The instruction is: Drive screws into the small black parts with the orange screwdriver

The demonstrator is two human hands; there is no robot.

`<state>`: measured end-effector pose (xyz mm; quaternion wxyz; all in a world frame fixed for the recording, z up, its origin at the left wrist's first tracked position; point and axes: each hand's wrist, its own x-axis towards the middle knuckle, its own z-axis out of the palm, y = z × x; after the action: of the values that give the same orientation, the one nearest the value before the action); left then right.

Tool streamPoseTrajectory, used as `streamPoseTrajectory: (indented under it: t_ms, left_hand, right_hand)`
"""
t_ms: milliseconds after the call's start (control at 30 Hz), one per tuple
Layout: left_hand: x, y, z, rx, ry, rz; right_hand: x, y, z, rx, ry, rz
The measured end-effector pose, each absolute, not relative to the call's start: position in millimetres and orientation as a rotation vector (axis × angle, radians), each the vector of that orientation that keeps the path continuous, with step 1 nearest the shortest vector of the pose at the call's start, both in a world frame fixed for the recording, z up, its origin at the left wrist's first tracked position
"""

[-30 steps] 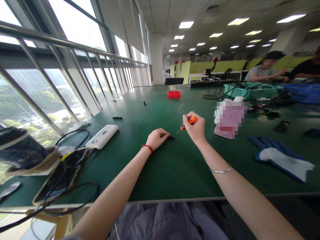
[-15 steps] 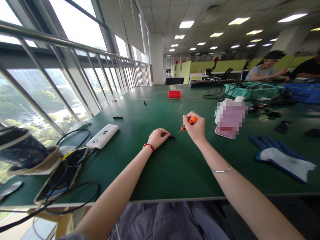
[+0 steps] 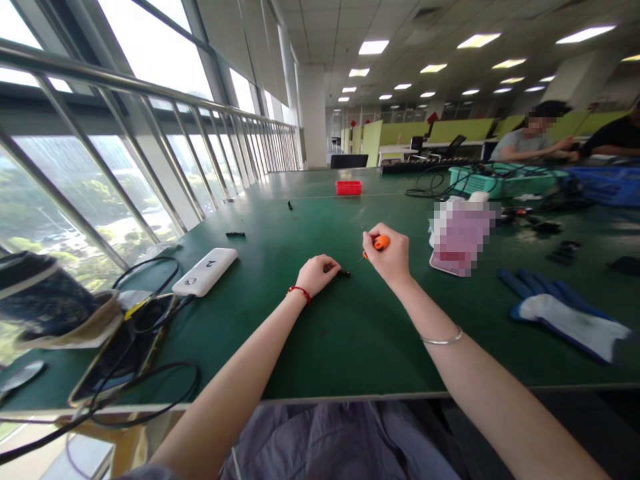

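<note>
My left hand (image 3: 315, 275) rests on the green table (image 3: 350, 333), fingers pinched round a small black part (image 3: 342, 272) that pokes out to the right. My right hand (image 3: 393, 257) is closed on a small screwdriver with an orange handle (image 3: 380, 243). Its thin tip points left and down but hangs a little above and to the right of the black part, not touching it. A red cord circles my left wrist and a silver bangle my right forearm.
A white power bank (image 3: 205, 272), a phone and black cables (image 3: 125, 347) lie at the left. Blue-and-white gloves (image 3: 560, 310) lie at the right, a blurred pink item (image 3: 460, 237) behind my right hand. A red box (image 3: 349, 188), teal basket and two seated people are farther back.
My right hand has lifted the screwdriver slightly and drawn its tip back from the black part. My left hand stays put.
</note>
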<state>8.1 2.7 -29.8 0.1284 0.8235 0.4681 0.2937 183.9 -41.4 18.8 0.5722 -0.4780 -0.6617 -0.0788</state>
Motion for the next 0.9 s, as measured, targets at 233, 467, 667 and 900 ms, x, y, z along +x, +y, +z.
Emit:
streamPoseTrajectory:
  t_ms: [233, 467, 667, 900]
  left_hand:
    - [7.6, 1.1, -30.1, 2.461, 1.339, 0.856]
    - [7.8, 1.1, -30.3, 2.451, 1.310, 0.853]
    - [8.8, 6.9, -34.0, 2.443, 1.300, 0.828]
    - [10.1, 9.8, -35.2, 2.540, 1.297, 0.732]
  right_hand:
    - [188.4, -29.9, -1.9, -1.296, -2.313, -0.285]
    - [183.5, -16.1, -23.9, -1.365, -2.410, -0.101]
    - [183.2, -12.1, -27.8, -1.342, -2.355, -0.044]
    - [184.7, -10.6, -28.9, -1.333, -2.358, -0.016]
